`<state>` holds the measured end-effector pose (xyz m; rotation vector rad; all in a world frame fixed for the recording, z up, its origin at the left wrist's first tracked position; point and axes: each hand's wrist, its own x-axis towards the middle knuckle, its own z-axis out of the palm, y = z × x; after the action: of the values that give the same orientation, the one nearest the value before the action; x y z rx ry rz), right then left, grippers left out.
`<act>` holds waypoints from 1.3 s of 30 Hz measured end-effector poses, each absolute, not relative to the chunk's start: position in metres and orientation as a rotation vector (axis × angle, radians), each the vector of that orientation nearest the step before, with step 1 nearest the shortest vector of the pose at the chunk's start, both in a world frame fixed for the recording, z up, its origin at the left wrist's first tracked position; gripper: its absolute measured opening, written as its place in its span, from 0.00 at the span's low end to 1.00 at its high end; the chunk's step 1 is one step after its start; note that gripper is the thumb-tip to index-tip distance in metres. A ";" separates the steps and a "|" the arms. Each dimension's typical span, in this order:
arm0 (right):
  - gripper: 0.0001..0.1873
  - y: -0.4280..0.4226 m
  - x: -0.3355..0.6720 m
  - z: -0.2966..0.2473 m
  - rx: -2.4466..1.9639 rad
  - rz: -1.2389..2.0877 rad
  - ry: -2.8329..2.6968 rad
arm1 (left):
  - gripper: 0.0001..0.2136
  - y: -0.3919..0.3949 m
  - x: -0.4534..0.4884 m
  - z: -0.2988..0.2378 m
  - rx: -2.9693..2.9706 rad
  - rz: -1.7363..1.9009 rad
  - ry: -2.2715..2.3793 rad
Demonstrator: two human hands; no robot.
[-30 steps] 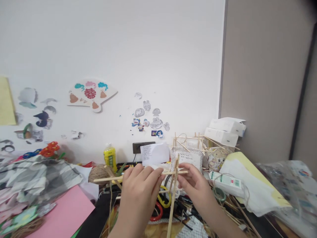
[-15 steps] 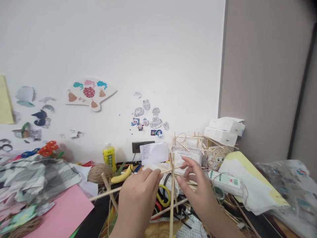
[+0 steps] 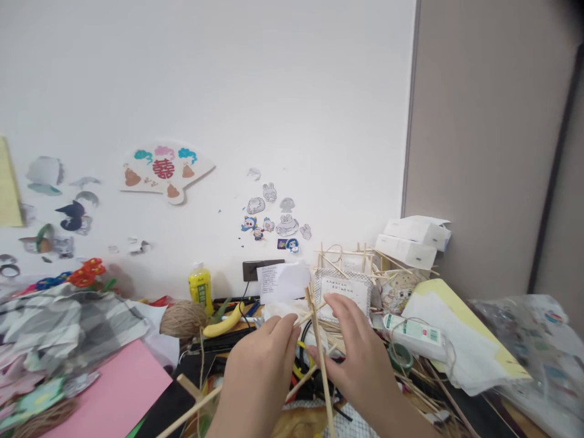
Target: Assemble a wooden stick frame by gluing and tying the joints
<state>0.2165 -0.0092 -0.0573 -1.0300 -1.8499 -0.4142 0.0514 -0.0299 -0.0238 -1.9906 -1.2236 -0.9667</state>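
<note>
In the head view, my left hand [image 3: 262,365] is closed around a thin wooden stick that shows past its fingertips and also sticks out at its lower left [image 3: 191,413]. A long upright wooden stick [image 3: 323,365] crosses it in front of my right hand [image 3: 360,350]. My right hand's fingers and thumb are apart, the thumb tip passing behind the upright stick and the forefinger by the end of the crossing stick. Whether they press on the wood I cannot tell. More sticks of this loose frame, one slanting lower [image 3: 301,383], meet near my hands.
A twine ball [image 3: 183,319], a banana [image 3: 224,321] and a yellow bottle [image 3: 201,289] stand left of my hands. Behind are a stick structure [image 3: 340,258] and a framed note [image 3: 344,292]. Green tape [image 3: 400,358] and a white package [image 3: 416,334] lie right. Pink paper [image 3: 114,389] covers the left.
The upright stick has tilted, its top moving left and its lower end right. My right hand has lowered slightly, its thumb moving left behind the stick. The lower-left stick end has dropped.
</note>
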 end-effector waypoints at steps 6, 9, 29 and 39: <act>0.31 -0.008 0.214 -0.061 -0.980 -0.458 -1.895 | 0.12 -0.027 0.051 -0.030 -1.906 -0.968 -1.238; 0.27 -0.010 0.212 -0.061 -0.964 -0.442 -1.911 | 0.10 -0.029 0.051 -0.029 -1.936 -0.941 -1.299; 0.17 -0.018 0.201 -0.062 -0.850 -0.386 -1.895 | 0.08 -0.025 0.048 -0.024 -2.292 -1.206 -1.589; 0.16 -0.024 0.198 -0.063 -0.830 -0.291 -1.804 | 0.06 -0.027 0.050 -0.021 -2.337 -1.279 -1.501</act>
<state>0.1982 -0.0238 -0.0626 -0.8304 -1.8036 -0.2906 0.0497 -0.0275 -0.0210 -2.3368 -1.5013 -1.2786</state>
